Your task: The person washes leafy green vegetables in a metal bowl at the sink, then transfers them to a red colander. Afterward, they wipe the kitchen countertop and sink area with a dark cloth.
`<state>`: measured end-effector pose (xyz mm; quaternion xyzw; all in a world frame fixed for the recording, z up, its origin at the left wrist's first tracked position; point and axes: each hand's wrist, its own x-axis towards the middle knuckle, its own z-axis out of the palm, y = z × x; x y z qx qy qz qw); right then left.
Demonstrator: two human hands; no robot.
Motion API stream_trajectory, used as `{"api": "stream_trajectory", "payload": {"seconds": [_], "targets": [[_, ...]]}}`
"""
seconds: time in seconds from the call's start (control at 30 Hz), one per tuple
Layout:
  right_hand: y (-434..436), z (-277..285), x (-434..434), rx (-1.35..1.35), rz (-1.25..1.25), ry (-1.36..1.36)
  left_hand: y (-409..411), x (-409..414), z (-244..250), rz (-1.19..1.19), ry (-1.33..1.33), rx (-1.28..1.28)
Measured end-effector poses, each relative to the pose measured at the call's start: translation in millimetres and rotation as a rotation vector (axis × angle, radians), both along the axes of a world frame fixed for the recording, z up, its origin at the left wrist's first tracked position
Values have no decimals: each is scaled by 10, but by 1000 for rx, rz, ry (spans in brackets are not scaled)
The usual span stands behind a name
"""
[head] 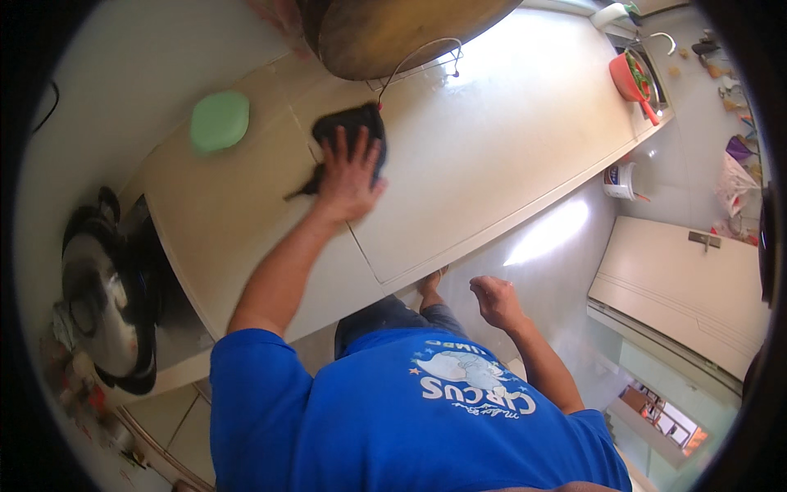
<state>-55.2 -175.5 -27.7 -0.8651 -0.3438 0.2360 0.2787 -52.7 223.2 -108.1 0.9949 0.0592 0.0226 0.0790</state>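
My left hand (350,175) lies flat on a dark cloth (353,120), fingers spread, pressing it against the pale countertop (479,160). A narrow end of the cloth trails out to the left of the wrist. Beyond the cloth, a thick round board (406,37), apparently a wooden chopping block, stands on edge at a wire rack (458,52). To the left sits a mint-green plastic box (219,121) with rounded corners. My right hand (497,301) hangs in front of the counter's edge, its fingers curled in, with nothing visible in it.
On the far left a large pan with a glass lid (101,307) rests on the stove. A red pot with a handle (627,80) holds leafy greens by the sink tap (664,42). A white bucket (620,181) is below the counter; a white door (682,289) is at right.
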Motion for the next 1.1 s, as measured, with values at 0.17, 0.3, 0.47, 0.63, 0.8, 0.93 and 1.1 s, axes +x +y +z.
{"api": "stream_trajectory", "payload": {"seconds": [0.17,0.3,0.47,0.63,0.8,0.93,1.1], "targets": [[-217,-37,314,35,134,-4,-1102,284,-67,-110,-112,-149],[-625,-66,705,8,208,-34,-1298,136,-102,-124,-158,-291],[-1059,-144,1228,28,221,-90,-702,-1301,-140,238,-186,-150],[-1371,-182,1200,67,236,-36,-1267,-2236,-79,520,-75,14],[-1677,-221,1101,100,150,-35,-2208,-1033,-179,573,2,-8],[-1995,-92,1091,128,62,-102,-2781,268,-133,521,-15,-37],[-2452,-134,1187,-27,65,-162,-3036,1347,-109,56,31,-177]]}}
